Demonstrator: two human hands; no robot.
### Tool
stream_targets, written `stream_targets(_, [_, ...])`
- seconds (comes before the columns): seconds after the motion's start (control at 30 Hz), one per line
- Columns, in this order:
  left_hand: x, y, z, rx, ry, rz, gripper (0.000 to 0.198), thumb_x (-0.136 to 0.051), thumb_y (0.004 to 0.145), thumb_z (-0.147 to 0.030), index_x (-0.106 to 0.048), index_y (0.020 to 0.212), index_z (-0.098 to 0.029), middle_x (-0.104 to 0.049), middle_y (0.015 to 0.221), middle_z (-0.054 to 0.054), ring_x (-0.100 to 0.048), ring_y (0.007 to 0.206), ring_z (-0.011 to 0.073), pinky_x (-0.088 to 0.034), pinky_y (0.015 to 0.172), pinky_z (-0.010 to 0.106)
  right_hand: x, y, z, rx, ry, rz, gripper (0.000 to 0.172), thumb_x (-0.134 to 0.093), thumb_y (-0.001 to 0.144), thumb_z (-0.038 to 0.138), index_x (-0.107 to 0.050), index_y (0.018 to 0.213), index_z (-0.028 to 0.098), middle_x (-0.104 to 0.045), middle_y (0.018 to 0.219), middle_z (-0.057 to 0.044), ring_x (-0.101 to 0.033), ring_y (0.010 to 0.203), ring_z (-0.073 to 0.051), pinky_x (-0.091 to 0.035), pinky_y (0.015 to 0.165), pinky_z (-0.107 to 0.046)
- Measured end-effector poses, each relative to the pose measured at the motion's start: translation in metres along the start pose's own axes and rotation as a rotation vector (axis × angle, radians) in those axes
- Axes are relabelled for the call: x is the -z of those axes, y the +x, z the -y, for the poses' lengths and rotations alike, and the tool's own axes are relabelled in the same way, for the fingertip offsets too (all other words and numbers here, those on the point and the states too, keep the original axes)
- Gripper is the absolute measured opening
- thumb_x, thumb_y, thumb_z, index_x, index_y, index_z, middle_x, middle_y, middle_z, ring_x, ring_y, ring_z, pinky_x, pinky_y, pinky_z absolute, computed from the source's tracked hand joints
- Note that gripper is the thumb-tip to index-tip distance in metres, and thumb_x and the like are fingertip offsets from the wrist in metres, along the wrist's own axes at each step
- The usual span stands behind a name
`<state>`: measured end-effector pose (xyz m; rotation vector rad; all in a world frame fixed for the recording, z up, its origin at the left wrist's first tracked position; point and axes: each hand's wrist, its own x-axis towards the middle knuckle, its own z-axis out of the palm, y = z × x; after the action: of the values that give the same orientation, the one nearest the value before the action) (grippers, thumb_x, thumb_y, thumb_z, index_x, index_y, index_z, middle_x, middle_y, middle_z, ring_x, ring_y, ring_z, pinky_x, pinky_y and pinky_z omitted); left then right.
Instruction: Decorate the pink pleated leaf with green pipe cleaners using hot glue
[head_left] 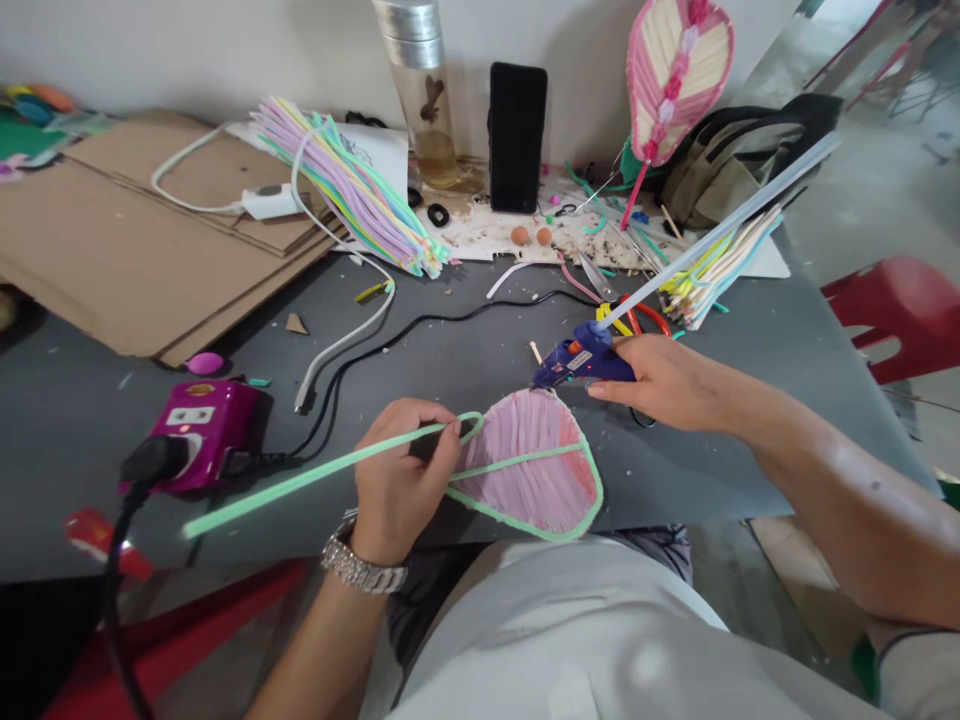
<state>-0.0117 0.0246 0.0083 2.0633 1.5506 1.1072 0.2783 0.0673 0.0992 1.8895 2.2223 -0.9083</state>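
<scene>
My right hand (pixel 660 380) is wrapped round a blue glue gun (pixel 574 358), with a long clear glue stick (pixel 720 235) sticking out of its back. The nozzle is at the upper edge of a leaf-shaped panel (pixel 521 490) covered in lilac and pink strips. A green pipe cleaner edges the panel's lower and right sides, and another green strip runs across its middle. My left hand (pixel 405 475) pinches a loose green pipe cleaner (pixel 300 487), bent into a loop by the panel's left end. Its free length points down to the left.
At the left stand a purple power socket (pixel 206 435) and cardboard sheets (pixel 112 230). Pipe cleaner bundles (pixel 352 190) (pixel 724 265), a bottle (pixel 424 110), a phone (pixel 517 140) and a finished-looking pink leaf (pixel 675 80) are at the back. Orange-handled scissors (pixel 645 315) lie behind the glue gun.
</scene>
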Motion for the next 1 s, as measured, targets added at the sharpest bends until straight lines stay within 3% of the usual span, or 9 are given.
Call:
stream_targets(0.5, [-0.0008, 0.0003, -0.0008, -0.009, 0.008, -0.005, 0.009, -0.062, 0.09, -0.022, -0.064, 0.082, -0.02, -0.068, 0.079, 0.001, -0.066, 0.077, 0.0169, -0.051, 0.077, 0.03, 0.0011, -0.0055, -0.0042, -0.002, 0.018, -0.033, 0.025, -0.061, 0.091, 0.041, -0.07, 0.098, 0.019, -0.064, 0.067, 0.001, -0.063, 0.07, -0.019, -0.041, 0.067, -0.028])
stream_targets(1.0, [-0.0006, -0.0004, 0.0004, 0.008, 0.003, 0.0, 0.009, -0.062, 0.09, -0.022, -0.064, 0.082, -0.02, -0.068, 0.079, 0.001, -0.066, 0.078, 0.0177, -0.051, 0.077, 0.03, -0.0029, -0.0043, 0.0014, 0.005, -0.089, -0.051, 0.027, -0.058, 0.096, 0.041, -0.071, 0.092, 0.017, -0.07, 0.077, -0.005, -0.067, 0.079, -0.022, -0.044, 0.073, -0.03])
